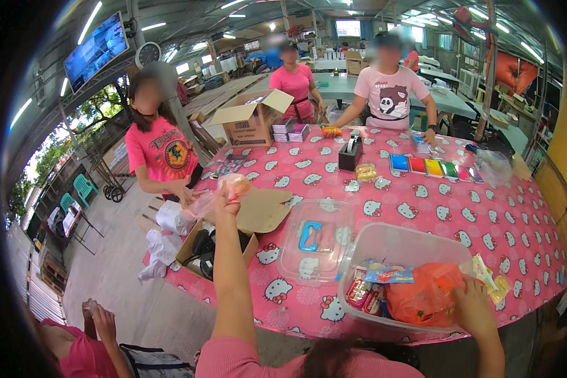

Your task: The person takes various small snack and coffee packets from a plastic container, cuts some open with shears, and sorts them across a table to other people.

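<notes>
My left arm reaches forward, and my left hand [229, 200] is closed on a thin pink plastic bag [235, 183] with something pale bunched inside. The bag trails toward the hand of a person in pink on the left, who seems to touch its end. At the lower right, my right hand [474, 307] is closed at the edge of an orange plastic bag [425, 293], its fingertips partly hidden. That bag lies in a clear plastic bin [394, 236] beside several colourful packets [368, 293]. The bin's clear lid [290, 258], with a blue handle, lies left of it.
Under my left arm stands an open cardboard box [249, 249] with black items. White plastic bags [160, 252] lie beside it. Farther back are a tape dispenser [350, 153], a row of coloured packs [433, 167] and a larger carton [249, 126]. Several people stand around the table.
</notes>
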Tool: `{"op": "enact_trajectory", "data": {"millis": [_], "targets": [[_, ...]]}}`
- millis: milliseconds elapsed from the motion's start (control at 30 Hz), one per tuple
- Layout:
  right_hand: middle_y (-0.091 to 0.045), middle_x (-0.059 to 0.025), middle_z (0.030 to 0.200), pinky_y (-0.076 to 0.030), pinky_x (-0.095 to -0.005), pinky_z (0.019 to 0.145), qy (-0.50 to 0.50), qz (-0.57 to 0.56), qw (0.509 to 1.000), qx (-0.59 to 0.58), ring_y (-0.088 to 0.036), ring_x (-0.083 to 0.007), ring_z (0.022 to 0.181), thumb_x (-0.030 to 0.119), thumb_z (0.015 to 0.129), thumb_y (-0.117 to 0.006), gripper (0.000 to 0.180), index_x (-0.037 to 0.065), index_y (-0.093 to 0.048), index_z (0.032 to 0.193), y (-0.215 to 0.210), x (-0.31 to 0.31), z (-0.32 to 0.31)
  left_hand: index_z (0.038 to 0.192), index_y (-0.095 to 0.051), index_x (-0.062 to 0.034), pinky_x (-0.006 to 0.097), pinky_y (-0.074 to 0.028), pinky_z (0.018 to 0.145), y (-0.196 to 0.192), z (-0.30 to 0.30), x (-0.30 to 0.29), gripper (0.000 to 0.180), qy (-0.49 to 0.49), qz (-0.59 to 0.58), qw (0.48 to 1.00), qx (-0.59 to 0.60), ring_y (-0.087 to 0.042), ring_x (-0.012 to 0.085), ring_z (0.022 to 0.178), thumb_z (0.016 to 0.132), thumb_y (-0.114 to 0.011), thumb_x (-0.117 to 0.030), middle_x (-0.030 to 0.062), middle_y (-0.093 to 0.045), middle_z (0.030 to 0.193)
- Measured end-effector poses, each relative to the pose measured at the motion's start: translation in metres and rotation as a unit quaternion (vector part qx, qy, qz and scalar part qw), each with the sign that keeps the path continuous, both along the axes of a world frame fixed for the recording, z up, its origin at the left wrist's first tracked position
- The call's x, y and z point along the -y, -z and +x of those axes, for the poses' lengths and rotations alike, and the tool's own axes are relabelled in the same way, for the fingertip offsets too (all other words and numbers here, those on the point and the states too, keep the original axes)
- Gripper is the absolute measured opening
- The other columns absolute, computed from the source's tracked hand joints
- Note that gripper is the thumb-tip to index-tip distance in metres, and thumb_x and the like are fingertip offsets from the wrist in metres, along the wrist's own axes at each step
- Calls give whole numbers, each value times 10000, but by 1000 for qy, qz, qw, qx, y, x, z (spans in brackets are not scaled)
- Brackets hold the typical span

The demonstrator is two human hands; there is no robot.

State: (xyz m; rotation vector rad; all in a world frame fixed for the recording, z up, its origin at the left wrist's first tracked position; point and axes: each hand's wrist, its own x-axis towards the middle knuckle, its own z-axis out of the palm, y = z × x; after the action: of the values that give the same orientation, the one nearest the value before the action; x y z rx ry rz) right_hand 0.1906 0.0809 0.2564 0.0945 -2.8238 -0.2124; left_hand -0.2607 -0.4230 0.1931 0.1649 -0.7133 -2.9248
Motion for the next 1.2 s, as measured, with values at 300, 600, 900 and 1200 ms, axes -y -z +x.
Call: {"op": "enact_trajectory", "data": {"millis": [300, 600, 900, 1200], "targets": [[-495, -195, 1057, -421, -389, 830, 13, -254, 966, -46, -498, -374, 977, -66, 652, -513, 233, -25, -547, 879, 9, -1, -16, 1030, -516, -96, 187, -292, 349, 33, -27, 70, 216, 38, 141, 989, -12, -512, 131, 573, 857, -521, -224, 82, -592, 919], [-505, -112, 989, -443, -294, 742, 83, -505, 854, -88, -525, -165, 908, -62, 722, -514, 288, 5, -477, 999, 5, 12, -26, 971, -494, -77, 213, -305, 345, 17, -25, 106, 286, -70, -1, 992, 102, -505, 151, 572, 763, -599, -242, 102, -563, 866], [-526, -11, 843, -418, -225, 679, -46, -506, 856, 94, -508, -94, 747, 156, 882, -468, 178, 34, -490, 1011, 38, -11, -42, 1285, -370, -34, 359, -381, 914, -27, 16, 0, 727, -528, -555, 597, 239, -514, 258, 1015, 656, -715, -150, 178, -499, 1147], [-522, -96, 1096, -400, -328, 840, -28, -425, 898, 106, -510, -212, 978, 148, 818, -508, 378, 38, -472, 1178, 51, -44, -51, 1223, -438, -100, 339, -401, 855, -79, 180, -226, 573, 15, -530, 817, -227, -436, 186, 1066, 705, -680, -115, 111, -426, 1202]]}}
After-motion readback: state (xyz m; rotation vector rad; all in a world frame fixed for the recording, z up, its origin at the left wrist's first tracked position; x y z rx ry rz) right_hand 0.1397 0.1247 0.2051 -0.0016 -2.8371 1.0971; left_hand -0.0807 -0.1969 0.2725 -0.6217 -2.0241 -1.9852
